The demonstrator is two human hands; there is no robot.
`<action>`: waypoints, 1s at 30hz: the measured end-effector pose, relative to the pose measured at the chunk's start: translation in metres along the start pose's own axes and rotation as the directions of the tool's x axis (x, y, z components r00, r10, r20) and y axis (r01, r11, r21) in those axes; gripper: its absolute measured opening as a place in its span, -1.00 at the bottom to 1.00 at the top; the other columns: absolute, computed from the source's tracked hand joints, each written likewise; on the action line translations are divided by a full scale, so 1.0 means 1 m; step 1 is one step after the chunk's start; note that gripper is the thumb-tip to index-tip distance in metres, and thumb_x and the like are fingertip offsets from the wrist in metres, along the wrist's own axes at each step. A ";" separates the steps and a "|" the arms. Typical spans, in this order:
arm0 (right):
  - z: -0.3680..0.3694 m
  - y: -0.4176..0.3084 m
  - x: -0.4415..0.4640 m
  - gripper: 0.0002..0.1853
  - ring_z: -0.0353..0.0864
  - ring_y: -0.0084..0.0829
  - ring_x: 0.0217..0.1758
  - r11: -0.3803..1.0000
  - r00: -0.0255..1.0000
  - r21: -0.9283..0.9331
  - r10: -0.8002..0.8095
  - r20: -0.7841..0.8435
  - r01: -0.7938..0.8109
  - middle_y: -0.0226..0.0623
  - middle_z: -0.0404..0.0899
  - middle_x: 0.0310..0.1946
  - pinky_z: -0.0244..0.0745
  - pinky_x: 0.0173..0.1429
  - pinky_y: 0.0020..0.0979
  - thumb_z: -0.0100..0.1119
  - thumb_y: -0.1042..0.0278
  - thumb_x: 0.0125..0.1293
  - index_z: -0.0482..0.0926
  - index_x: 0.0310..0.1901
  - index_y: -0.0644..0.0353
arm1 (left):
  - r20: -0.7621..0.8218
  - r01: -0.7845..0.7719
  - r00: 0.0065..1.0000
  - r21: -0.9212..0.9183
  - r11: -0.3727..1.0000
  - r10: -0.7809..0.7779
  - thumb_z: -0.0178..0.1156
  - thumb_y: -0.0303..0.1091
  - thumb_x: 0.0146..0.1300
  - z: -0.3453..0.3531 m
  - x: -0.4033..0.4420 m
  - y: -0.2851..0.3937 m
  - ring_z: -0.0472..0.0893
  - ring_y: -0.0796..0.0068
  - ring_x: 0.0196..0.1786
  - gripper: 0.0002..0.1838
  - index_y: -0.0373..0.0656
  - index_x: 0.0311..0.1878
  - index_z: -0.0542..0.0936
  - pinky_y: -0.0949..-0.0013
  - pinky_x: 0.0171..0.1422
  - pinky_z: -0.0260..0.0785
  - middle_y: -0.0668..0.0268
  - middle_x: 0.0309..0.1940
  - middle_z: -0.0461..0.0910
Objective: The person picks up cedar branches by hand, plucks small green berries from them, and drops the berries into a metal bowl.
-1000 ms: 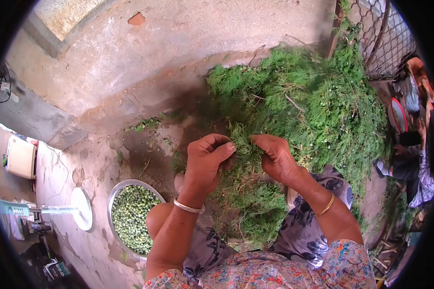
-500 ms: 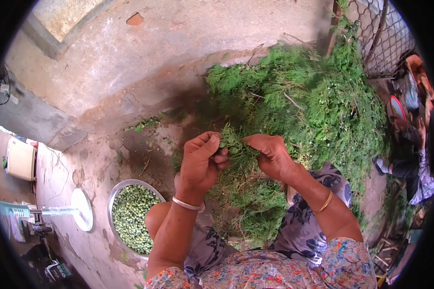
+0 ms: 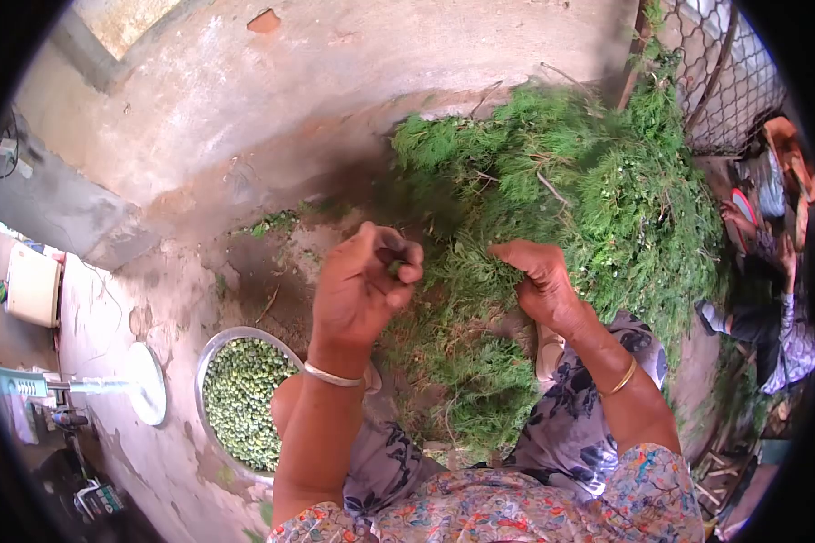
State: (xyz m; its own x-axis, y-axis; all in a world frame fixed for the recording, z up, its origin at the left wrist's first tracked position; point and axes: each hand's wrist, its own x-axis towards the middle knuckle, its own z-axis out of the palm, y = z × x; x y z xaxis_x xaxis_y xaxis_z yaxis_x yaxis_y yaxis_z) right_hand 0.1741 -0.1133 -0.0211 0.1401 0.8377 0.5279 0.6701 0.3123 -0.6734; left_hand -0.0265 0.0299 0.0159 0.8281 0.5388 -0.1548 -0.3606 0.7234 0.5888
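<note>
My left hand [image 3: 358, 285] is raised over the ground with its fingers curled. A small green seed cone [image 3: 395, 267] shows between its thumb and fingers. To the right, my right hand [image 3: 545, 282] is closed in a pinch at the end of a green conifer sprig [image 3: 469, 262], which blends into the foliage behind it. Beyond both hands lies a big heap of cut conifer branches [image 3: 643, 199]. Stripped-looking sprigs [image 3: 484, 389] lie between my feet. By my left knee stands a metal basin [image 3: 201, 398] filled with small green cones [image 3: 244, 389].
A wall [image 3: 335, 54] rises ahead, with wire mesh [image 3: 720, 81] at its right. At far right another person [image 3: 783, 326] sits beside the heap, a hand at a red-rimmed round object [image 3: 743, 213]. A standing fan [image 3: 145, 385] is on the left.
My hands have moved apart. The left has drawn away to the left with a small green cone in its fingers; the right has shifted slightly right, still holding the sprig.
</note>
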 end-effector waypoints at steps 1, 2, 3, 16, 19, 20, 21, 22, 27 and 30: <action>-0.001 -0.004 0.001 -0.36 0.57 -0.04 -0.27 1.000 0.999 0.021 0.014 0.029 -0.014 0.01 0.53 -0.35 0.42 -0.21 -0.40 -0.23 0.82 -0.44 0.53 -0.15 0.31 | -0.004 -0.005 1.000 -0.004 1.000 0.005 -0.03 -0.21 0.37 0.001 0.001 -0.003 0.41 0.51 -0.38 -0.72 -0.23 -0.24 0.52 0.60 -0.59 0.19 0.12 -0.33 0.51; -0.002 -0.008 0.003 -0.36 0.57 -0.04 -0.27 1.000 0.999 0.022 0.011 0.035 -0.012 0.01 0.53 -0.35 0.42 -0.21 -0.40 -0.23 0.82 -0.44 0.53 -0.15 0.31 | -0.075 0.005 0.997 0.163 0.987 0.007 0.02 -0.20 0.34 0.001 0.002 -0.005 0.41 0.52 -0.44 -0.73 -0.24 -0.27 0.53 0.60 -0.61 0.17 0.15 -0.40 0.51; -0.004 -0.012 0.004 -0.38 0.55 -0.04 -0.32 1.000 0.999 -0.003 0.000 0.037 0.000 -0.02 0.53 -0.38 0.43 -0.27 -0.33 -0.20 0.82 -0.40 0.53 -0.15 0.29 | -0.145 0.030 0.989 0.325 0.945 0.018 0.08 -0.19 0.31 0.002 0.003 -0.008 0.41 0.54 -0.50 -0.72 -0.24 -0.29 0.54 0.60 -0.63 0.16 0.19 -0.47 0.51; -0.005 -0.020 -0.002 -0.44 0.55 -0.03 -0.35 0.998 0.994 -0.055 -0.002 0.111 0.008 -0.05 0.54 -0.40 0.46 -0.29 -0.25 -0.11 0.85 -0.32 0.53 -0.15 0.29 | -0.281 0.106 0.958 0.541 0.834 0.060 0.22 -0.34 0.18 0.015 0.009 -0.035 0.36 0.72 -0.61 -0.87 -0.18 -0.40 0.55 0.60 -0.62 0.10 0.44 -0.61 0.45; -0.003 -0.010 -0.011 -0.46 0.57 0.00 -0.29 1.000 0.999 0.012 -0.023 0.026 0.022 -0.02 0.57 -0.33 0.49 -0.23 -0.32 -0.15 0.85 -0.29 0.54 -0.17 0.30 | -0.403 -0.089 0.848 0.532 0.842 0.344 0.17 -0.41 0.18 -0.003 0.014 -0.018 0.37 0.68 -0.60 -0.90 -0.23 -0.33 0.54 0.59 -0.61 0.13 0.38 -0.58 0.48; -0.005 -0.010 -0.012 -0.46 0.57 0.00 -0.29 1.000 0.999 0.011 -0.023 0.024 0.022 -0.02 0.57 -0.33 0.49 -0.23 -0.32 -0.15 0.85 -0.29 0.54 -0.17 0.30 | -0.401 -0.089 0.849 0.533 0.841 0.344 0.17 -0.41 0.18 -0.005 0.014 -0.010 0.37 0.68 -0.60 -0.90 -0.23 -0.33 0.54 0.59 -0.61 0.13 0.38 -0.58 0.48; -0.008 -0.011 -0.014 -0.47 0.60 -0.05 -0.27 0.998 0.998 0.030 0.049 0.049 -0.051 -0.01 0.58 -0.31 0.50 -0.20 -0.36 -0.15 0.85 -0.26 0.54 -0.17 0.29 | -0.346 -0.143 0.890 0.408 0.902 0.298 0.16 -0.43 0.17 -0.004 0.014 -0.001 0.37 0.66 -0.60 -0.90 -0.26 -0.29 0.54 0.59 -0.61 0.14 0.34 -0.55 0.50; -0.010 -0.012 -0.015 -0.48 0.62 -0.11 -0.26 0.991 0.990 0.046 0.121 0.075 -0.125 0.00 0.59 -0.29 0.50 -0.17 -0.40 -0.16 0.85 -0.24 0.55 -0.16 0.29 | -0.281 -0.182 0.924 0.271 0.945 0.258 0.14 -0.45 0.16 -0.002 0.014 0.004 0.37 0.64 -0.61 -0.87 -0.28 -0.24 0.53 0.58 -0.60 0.16 0.30 -0.52 0.52; -0.009 -0.020 -0.015 -0.49 0.64 -0.34 -0.29 0.937 0.928 0.137 0.282 0.245 -0.321 -0.02 0.59 -0.32 0.47 -0.19 -0.46 -0.12 0.84 -0.16 0.55 -0.12 0.27 | -0.120 -0.068 0.984 0.420 0.905 0.130 0.17 -0.49 0.11 0.017 0.006 -0.021 0.37 0.64 -0.60 -0.87 -0.32 -0.27 0.56 0.60 -0.59 0.16 0.30 -0.54 0.52; -0.006 -0.025 -0.011 -0.51 0.63 -0.39 -0.32 0.957 0.949 0.135 0.224 0.222 -0.258 -0.03 0.58 -0.36 0.46 -0.22 -0.47 -0.11 0.83 -0.14 0.55 -0.11 0.27 | -0.019 -0.066 0.993 0.728 0.682 0.116 0.22 -0.49 0.08 0.020 0.006 -0.028 0.37 0.71 -0.58 -0.87 -0.33 -0.30 0.60 0.61 -0.57 0.15 0.38 -0.59 0.52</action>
State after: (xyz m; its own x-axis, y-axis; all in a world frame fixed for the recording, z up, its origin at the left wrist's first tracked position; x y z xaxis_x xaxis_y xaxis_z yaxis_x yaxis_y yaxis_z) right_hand 0.1603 -0.1332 -0.0073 0.1210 0.9645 0.2349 0.5069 0.1434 -0.8500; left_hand -0.0028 0.0039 0.0139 0.7722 0.6275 -0.1002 0.0116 0.1438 0.9895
